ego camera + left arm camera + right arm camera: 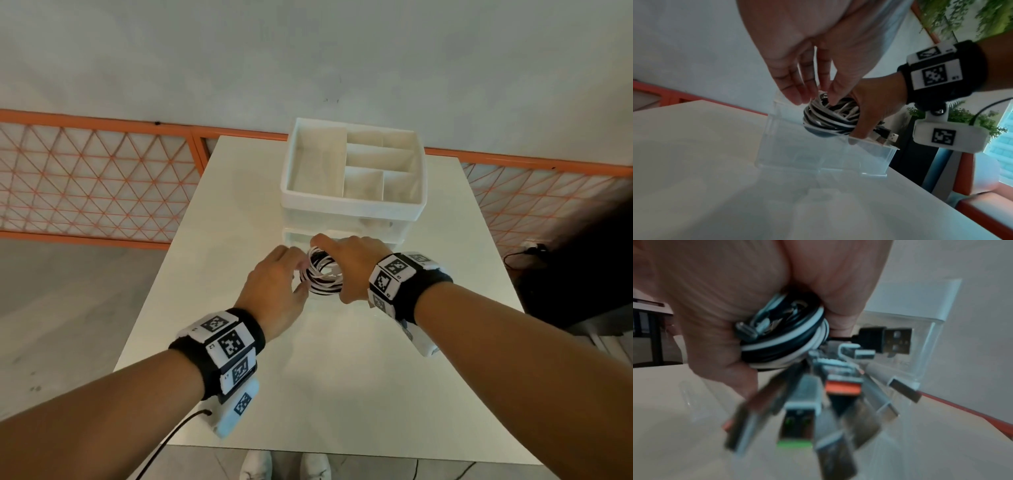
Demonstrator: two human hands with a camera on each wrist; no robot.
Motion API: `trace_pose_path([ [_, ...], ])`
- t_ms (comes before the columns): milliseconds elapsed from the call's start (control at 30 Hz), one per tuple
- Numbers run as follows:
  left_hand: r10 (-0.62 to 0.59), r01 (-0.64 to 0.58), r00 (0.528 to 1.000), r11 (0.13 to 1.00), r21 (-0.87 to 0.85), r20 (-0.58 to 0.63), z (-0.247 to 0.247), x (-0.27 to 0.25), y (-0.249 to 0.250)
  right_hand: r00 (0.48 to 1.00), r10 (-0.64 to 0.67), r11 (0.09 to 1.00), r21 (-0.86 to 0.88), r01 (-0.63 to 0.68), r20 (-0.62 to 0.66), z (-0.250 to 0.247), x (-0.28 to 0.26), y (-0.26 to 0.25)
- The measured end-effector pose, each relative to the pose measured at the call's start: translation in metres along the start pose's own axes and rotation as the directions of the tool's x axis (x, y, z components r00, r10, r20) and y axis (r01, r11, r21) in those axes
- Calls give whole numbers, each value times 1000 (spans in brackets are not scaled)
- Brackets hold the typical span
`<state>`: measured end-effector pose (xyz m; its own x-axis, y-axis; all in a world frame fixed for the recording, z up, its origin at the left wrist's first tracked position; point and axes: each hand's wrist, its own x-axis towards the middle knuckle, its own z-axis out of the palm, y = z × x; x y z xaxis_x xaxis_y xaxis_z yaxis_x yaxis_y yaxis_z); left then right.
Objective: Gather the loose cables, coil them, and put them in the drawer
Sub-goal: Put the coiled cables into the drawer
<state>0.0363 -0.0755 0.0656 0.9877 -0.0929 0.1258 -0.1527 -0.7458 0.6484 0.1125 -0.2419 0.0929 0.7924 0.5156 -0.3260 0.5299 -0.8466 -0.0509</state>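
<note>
A coil of black and white cables (322,275) hangs just over the open clear drawer (818,155). My right hand (330,269) grips the coil, fingers curled through and round the loops (785,344). Several USB plugs (894,340) dangle from the bundle below that hand, blurred in the right wrist view. My left hand (299,277) is beside the coil on its left. Its straight fingers (795,92) and thumb touch the coil's top (830,113). The drawer's inside looks bare where I can see it.
The drawer belongs to a white organiser (352,202) with an open, divided top tray, standing at the far middle of the white table (239,377). An orange lattice railing (96,178) runs behind. Dark furniture (582,274) stands off the table's right edge.
</note>
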Motion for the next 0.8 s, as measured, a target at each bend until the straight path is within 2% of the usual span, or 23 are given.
trace_pose_path([
  [67, 101, -101, 995, 995, -8, 15, 5, 3, -1, 999, -32, 999, -7, 33, 27, 1, 9, 1],
  [167, 127, -129, 991, 990, 62, 35, 16, 7, -3, 996, -70, 997, 37, 68, 56, 5, 19, 5],
  [267, 102, -108, 993, 989, 102, 63, 27, 12, -6, 994, -87, 984, 158, 77, 59, 14, 26, 13],
  [367, 77, -99, 985, 985, 144, 153, 36, 18, -8, 998, -63, 946, 322, 50, 28, 28, 27, 21],
  [500, -32, -32, 961, 974, 225, 274, 41, 34, -5, 998, 18, 921, 389, -39, 58, 38, 22, 30],
  [600, -91, -12, 938, 956, 294, 336, 41, 47, 1, 998, 65, 927, 370, -60, -2, 23, 4, 34],
  [700, -141, 30, 933, 948, 318, 332, 40, 54, 5, 975, 42, 944, 329, 33, -219, 22, -22, 26],
  [733, -152, 43, 932, 947, 318, 329, 41, 55, 6, 972, 22, 952, 301, 51, -233, 27, -31, 23],
  [800, -153, 48, 933, 949, 310, 325, 41, 55, 8, 989, -11, 981, 188, 39, -145, 48, -44, 17],
])
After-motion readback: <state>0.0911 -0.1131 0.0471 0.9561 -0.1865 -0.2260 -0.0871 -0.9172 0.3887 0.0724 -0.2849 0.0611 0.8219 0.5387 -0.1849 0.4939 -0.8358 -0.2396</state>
